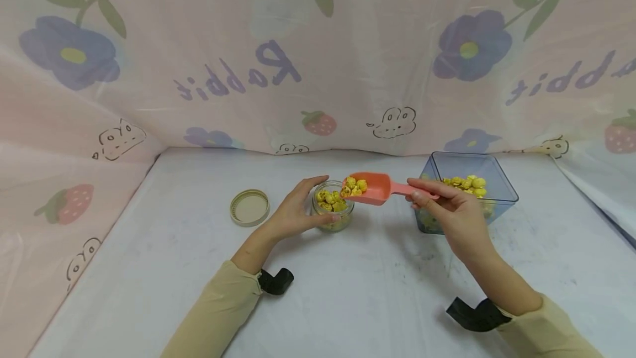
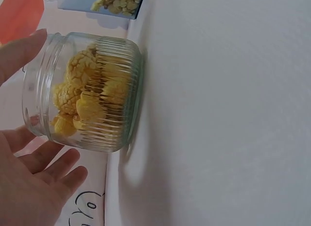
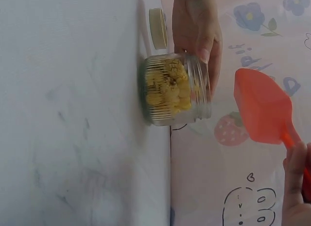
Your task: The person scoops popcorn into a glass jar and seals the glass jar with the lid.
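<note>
A ribbed glass jar (image 1: pixel 335 226) with yellow popcorn (image 2: pixel 77 99) in it stands upright on the table. My left hand (image 1: pixel 290 213) holds the jar near its mouth, thumb on the near side and fingers round the far side. In my right hand (image 1: pixel 462 220) is the handle of a coral-red scoop (image 1: pixel 380 189), gripped between thumb and fingers. Several popcorn pieces (image 1: pixel 351 185) lie toward the scoop's front lip, which is above the jar's right rim. The right wrist view shows the scoop (image 3: pixel 262 107) apart from the jar, its underside facing the camera.
A clear bluish plastic bin (image 1: pixel 501 178) with more popcorn (image 1: pixel 467 183) stands at the right, partly behind my right hand. Left of the jar lies a round lid (image 1: pixel 250 208), inner side up. A printed curtain (image 1: pixel 343 70) rises behind the white table (image 1: pixel 358 291).
</note>
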`<action>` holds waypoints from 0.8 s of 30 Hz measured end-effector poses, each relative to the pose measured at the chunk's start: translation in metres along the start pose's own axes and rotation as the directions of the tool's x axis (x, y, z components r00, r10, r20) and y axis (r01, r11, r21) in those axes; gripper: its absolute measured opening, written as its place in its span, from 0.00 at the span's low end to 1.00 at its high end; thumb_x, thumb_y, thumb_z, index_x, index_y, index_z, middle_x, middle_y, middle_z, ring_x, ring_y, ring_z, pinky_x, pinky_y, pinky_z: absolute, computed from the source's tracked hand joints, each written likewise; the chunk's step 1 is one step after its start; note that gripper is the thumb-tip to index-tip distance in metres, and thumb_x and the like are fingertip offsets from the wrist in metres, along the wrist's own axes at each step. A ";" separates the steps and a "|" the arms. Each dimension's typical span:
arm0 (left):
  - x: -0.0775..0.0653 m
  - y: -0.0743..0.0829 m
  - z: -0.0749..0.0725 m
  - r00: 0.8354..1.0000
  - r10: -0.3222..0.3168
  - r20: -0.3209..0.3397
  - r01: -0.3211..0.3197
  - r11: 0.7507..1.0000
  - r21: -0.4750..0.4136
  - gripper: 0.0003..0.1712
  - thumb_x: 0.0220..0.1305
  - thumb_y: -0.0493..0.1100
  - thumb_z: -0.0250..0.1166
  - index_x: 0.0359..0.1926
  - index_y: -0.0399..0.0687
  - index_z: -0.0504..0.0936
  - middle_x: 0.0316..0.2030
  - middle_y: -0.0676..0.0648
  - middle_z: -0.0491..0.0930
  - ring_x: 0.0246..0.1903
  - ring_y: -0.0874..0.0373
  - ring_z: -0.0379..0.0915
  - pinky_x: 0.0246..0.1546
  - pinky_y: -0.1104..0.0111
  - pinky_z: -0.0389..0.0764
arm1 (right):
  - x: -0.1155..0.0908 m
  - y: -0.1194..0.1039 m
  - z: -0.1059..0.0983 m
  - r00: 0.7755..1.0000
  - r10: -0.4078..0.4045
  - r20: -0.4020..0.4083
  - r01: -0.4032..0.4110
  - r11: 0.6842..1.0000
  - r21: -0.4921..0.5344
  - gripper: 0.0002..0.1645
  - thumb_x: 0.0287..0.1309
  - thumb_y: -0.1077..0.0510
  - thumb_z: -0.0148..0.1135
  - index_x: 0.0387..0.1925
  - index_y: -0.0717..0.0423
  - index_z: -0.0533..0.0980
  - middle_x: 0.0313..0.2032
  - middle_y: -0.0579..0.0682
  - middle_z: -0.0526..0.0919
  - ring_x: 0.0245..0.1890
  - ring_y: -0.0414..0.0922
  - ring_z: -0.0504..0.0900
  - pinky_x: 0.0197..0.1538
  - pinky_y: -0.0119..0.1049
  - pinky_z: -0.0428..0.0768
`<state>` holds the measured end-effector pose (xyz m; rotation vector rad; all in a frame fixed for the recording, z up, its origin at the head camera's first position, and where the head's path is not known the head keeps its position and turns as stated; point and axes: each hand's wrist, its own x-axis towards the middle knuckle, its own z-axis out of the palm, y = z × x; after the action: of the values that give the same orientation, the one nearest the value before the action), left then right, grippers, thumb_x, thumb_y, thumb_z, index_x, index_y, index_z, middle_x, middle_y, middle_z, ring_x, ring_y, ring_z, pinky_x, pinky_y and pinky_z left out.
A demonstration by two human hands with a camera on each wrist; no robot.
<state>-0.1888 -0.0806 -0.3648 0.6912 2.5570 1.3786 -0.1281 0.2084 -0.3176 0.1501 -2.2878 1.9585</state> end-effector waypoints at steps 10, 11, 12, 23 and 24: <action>0.002 -0.001 0.001 1.000 -0.007 0.001 0.007 0.998 -0.062 0.46 0.52 0.44 0.74 0.69 0.44 0.61 0.67 0.42 0.63 0.66 0.50 0.59 0.67 0.56 0.63 | 0.001 0.005 0.007 0.999 -0.020 0.032 0.020 1.000 -0.015 0.21 0.59 0.61 0.64 0.53 0.66 0.78 0.43 0.41 0.82 0.33 0.36 0.84 0.43 0.23 0.80; 0.002 -0.001 0.002 1.000 -0.011 0.005 0.012 0.997 -0.077 0.46 0.52 0.44 0.74 0.69 0.45 0.61 0.67 0.43 0.63 0.66 0.51 0.59 0.67 0.57 0.64 | 0.001 0.005 0.007 0.999 -0.019 0.031 0.020 0.999 -0.028 0.21 0.59 0.60 0.64 0.53 0.66 0.77 0.43 0.41 0.82 0.33 0.36 0.84 0.43 0.23 0.80; 0.003 -0.002 0.002 1.000 -0.015 0.009 0.016 0.996 -0.088 0.46 0.52 0.44 0.74 0.69 0.46 0.61 0.67 0.43 0.63 0.66 0.51 0.59 0.67 0.57 0.64 | 0.001 0.006 0.008 0.999 -0.017 0.033 0.019 0.999 -0.042 0.21 0.60 0.60 0.64 0.53 0.66 0.77 0.43 0.41 0.81 0.33 0.36 0.84 0.43 0.22 0.80; 0.005 -0.003 0.003 0.998 -0.065 0.023 0.067 0.994 -0.091 0.46 0.51 0.47 0.75 0.69 0.51 0.61 0.67 0.48 0.63 0.64 0.47 0.62 0.64 0.52 0.66 | 0.006 0.009 0.010 0.998 -0.030 0.050 0.041 0.971 -0.235 0.23 0.61 0.54 0.63 0.55 0.63 0.77 0.41 0.35 0.82 0.34 0.36 0.83 0.41 0.23 0.80; 0.005 -0.004 0.003 0.998 -0.065 0.024 0.067 0.993 -0.095 0.46 0.51 0.47 0.75 0.69 0.51 0.61 0.67 0.48 0.63 0.64 0.47 0.63 0.64 0.52 0.67 | 0.006 0.009 0.010 0.998 -0.037 0.053 0.049 0.967 -0.248 0.23 0.61 0.54 0.63 0.55 0.62 0.77 0.41 0.35 0.82 0.34 0.36 0.83 0.41 0.23 0.80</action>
<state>-0.1930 -0.0780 -0.3689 0.5958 2.4563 1.4537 -0.1359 0.1997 -0.3268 0.2210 -2.5134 1.6447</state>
